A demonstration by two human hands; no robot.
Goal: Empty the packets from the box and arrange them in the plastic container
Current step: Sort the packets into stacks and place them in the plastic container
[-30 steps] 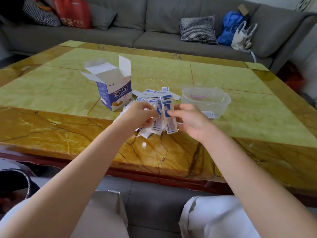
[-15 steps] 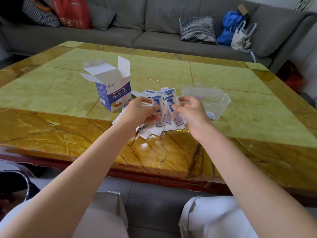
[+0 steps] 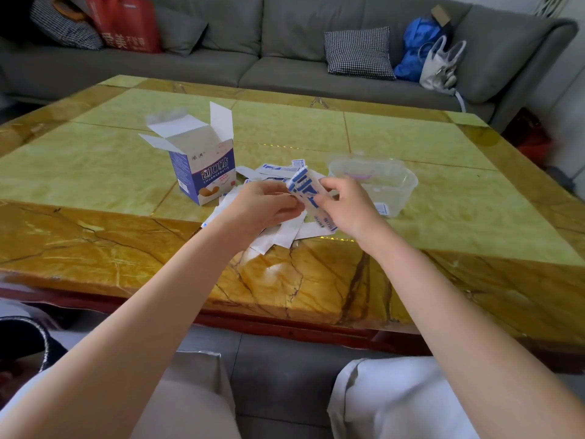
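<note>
A blue and white cardboard box (image 3: 205, 172) stands upright on the table with its top flaps open. Several blue-and-white packets (image 3: 275, 171) lie scattered on the table between the box and a clear plastic container (image 3: 402, 188). My left hand (image 3: 266, 207) and my right hand (image 3: 345, 204) meet just above the pile, both pinching one stack of packets (image 3: 305, 188) held on edge. The container stands right beside my right hand; I cannot tell what is inside it. More white packets (image 3: 278, 237) stick out under my hands.
The yellow-green marble table (image 3: 443, 217) has a brown border and a near edge close to my knees. A grey sofa (image 3: 285, 64) runs along the far side with cushions, a red bag (image 3: 126, 23), a blue bag and a white handbag (image 3: 440, 64).
The stack in my hands has been squared up and lifted slightly, its packets drawn together from a looser fan. Both hands shifted a little toward the container.
</note>
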